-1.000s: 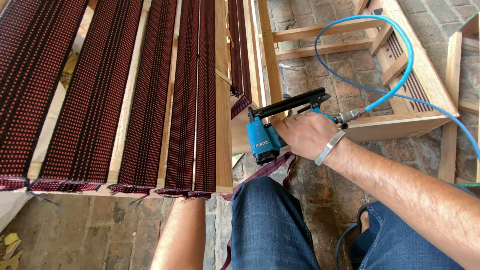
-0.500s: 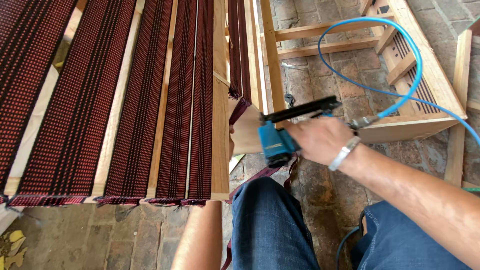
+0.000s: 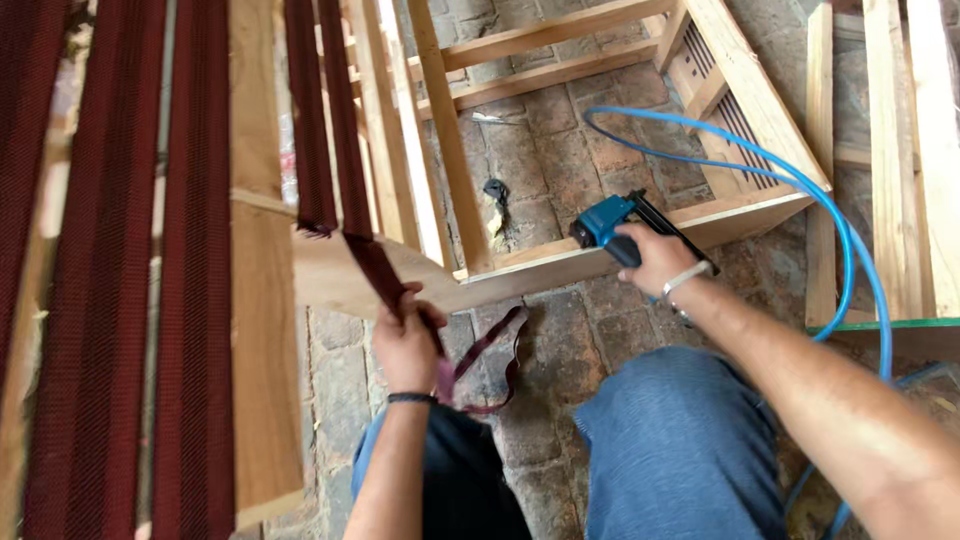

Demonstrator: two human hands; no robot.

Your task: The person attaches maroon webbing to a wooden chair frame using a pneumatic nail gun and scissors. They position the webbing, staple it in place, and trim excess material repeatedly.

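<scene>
So, here's how it sits right now:

Left hand: my left hand is fisted tight around a dark red woven webbing strap, gripping it where it comes down over the pale wooden frame rail. The loose tail of the strap curls below my fist over the brick floor.

Right hand: my right hand is wrapped around the grip of a blue and black pneumatic staple gun, fingers closed on it, resting at the slanted wooden rail just beside it.

Hose: a bright blue air hose loops from the gun out past my right arm.

Rest: more dark red straps run along the frame on my left.
</scene>
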